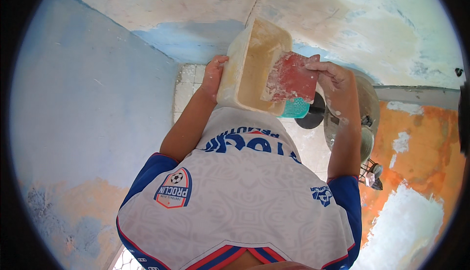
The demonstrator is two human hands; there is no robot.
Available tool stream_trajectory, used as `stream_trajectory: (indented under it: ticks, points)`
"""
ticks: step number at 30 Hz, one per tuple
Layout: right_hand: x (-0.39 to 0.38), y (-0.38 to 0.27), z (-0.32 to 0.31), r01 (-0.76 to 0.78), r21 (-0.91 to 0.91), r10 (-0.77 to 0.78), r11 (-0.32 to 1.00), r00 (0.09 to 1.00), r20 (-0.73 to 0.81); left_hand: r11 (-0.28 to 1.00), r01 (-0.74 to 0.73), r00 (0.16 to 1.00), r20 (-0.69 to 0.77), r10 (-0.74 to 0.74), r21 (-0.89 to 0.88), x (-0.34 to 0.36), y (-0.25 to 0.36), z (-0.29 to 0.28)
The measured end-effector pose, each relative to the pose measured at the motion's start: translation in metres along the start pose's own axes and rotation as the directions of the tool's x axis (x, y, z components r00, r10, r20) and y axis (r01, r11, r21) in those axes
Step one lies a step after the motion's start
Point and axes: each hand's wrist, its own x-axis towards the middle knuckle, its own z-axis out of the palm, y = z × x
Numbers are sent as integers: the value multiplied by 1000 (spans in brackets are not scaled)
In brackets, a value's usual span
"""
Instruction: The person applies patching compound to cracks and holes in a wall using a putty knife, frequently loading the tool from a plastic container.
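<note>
A deep, pale rectangular plastic tub (234, 76) is held up in front of my chest, its inside smeared with cream-coloured plaster or filler. My left hand (213, 76) grips the tub by its left side. Pinched in my right hand (334, 77) is a flat red plastic scraper (297, 77), spattered with pale paste. The scraper's left edge dips over the right part of the tub's opening, against its inner side. Dried paste marks my right fingers and wrist.
Patchy walls stand close around: a blue one (98, 88) at left, a cream one (313, 20) ahead, an orange one (416, 142) at right. Below are a turquoise container (295, 108), a dark round object (311, 115), a large greyish rounded vessel (368, 98) and floor tiles (186, 88).
</note>
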Motion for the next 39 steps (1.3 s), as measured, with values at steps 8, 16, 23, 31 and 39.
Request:
stream_trajectory:
  ticks: [8, 16, 23, 31, 39]
  points:
    - [8, -17, 23, 121, 185, -90, 975, 982, -166, 998, 16, 997, -77, -11, 61, -2, 5, 6]
    - [20, -80, -8, 725, -361, -552, 587, 684, 476, 845, -214, 977, 104, 187, 490, -13, 12, 32]
    - [29, -108, 29, 864, -422, -409, 272, 501, 762, 977, 54, 950, 290, -114, 208, -5, 37, 32]
    - [34, -99, 45, 856, -486, -341, 173, 515, 786, 962, 59, 985, 142, -100, 266, -17, 41, 46]
    - [44, -86, 53, 875, -467, -414, 127, 474, 777, 984, 119, 968, 206, -145, 133, -11, 40, 34]
